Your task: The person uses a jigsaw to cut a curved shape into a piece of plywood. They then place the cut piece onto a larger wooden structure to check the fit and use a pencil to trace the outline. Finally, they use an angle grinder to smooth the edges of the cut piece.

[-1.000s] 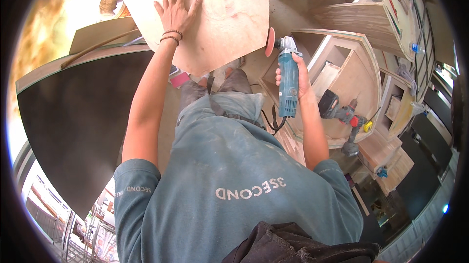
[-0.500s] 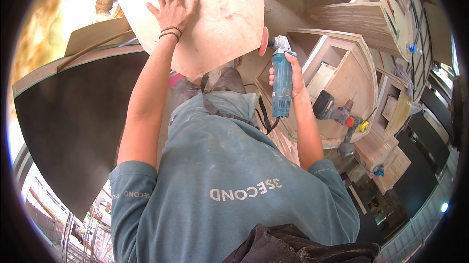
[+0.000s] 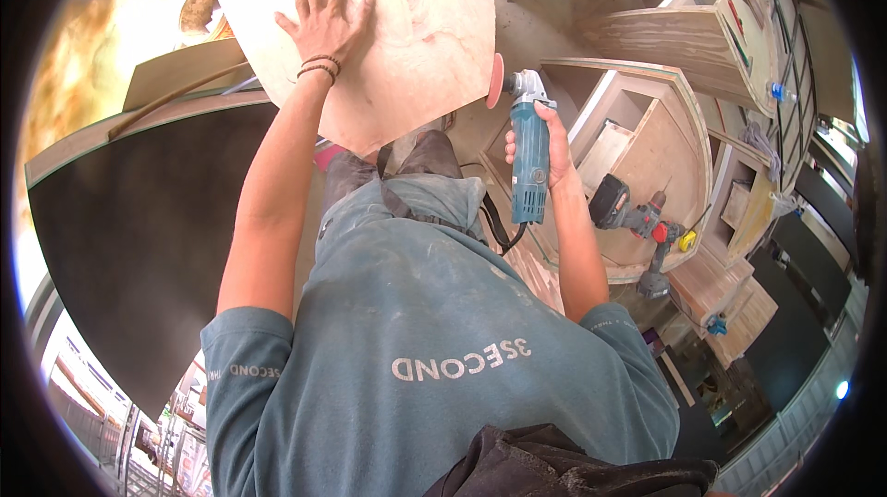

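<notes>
My left hand [image 3: 328, 21] lies flat with spread fingers on a pale wooden panel [image 3: 420, 63] that has angled corners. In my right hand [image 3: 557, 141] is a blue-green angle grinder [image 3: 530, 164], held upright with my fingers wrapped round its body. The grinder's reddish sanding disc [image 3: 495, 81] stands edge-on against the panel's right edge; whether it touches the wood I cannot tell. A black cord [image 3: 504, 236] runs from the grinder's lower end.
Right of the grinder, a wooden cabinet piece [image 3: 679, 137] carries two cordless drills [image 3: 637, 215] and a yellow tape measure [image 3: 687, 240]. Another wooden cabinet [image 3: 674, 35] stands farther back. A large dark board [image 3: 139, 238] fills the left side, with a thin wooden stick [image 3: 176, 100] behind it.
Almost nothing differs. The grinder and its disc have shifted very slightly left and down along the panel's edge; my left hand stays flat on the panel.
</notes>
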A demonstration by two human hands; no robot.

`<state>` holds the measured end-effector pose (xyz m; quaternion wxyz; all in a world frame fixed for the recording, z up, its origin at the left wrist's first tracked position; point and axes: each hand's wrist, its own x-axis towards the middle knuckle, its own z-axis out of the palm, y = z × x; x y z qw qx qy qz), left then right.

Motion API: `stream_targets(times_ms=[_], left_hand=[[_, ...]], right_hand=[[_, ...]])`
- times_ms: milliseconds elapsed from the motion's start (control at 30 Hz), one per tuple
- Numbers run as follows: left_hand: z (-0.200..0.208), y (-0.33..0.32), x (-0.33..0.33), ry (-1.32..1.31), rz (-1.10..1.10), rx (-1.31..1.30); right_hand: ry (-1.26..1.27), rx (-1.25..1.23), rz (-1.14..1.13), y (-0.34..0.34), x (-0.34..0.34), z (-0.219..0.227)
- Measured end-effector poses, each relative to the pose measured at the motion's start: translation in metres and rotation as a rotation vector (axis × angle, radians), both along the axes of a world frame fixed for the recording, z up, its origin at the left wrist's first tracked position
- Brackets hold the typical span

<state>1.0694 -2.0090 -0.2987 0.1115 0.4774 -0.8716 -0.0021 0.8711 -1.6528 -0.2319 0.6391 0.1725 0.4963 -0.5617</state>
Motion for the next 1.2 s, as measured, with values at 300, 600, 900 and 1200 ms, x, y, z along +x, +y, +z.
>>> stream_targets(times_ms=[300, 600, 900, 1200], left_hand=[[0.006, -0.009, -0.01, -0.072, 0.032, 0.038], [0.004, -0.011, -0.011, -0.04, 0.038, 0.055], [0.0, -0.015, -0.012, -0.029, 0.027, 0.005], [0.002, -0.014, -0.014, -0.042, 0.033, 0.006]], right_hand=[[-0.006, 0.006, 0.007, -0.001, -0.002, 0.001], [0.005, -0.012, 0.026, -0.004, -0.007, 0.004], [0.01, -0.011, 0.038, -0.011, -0.013, 0.006], [0.005, -0.007, 0.055, -0.015, -0.02, 0.004]])
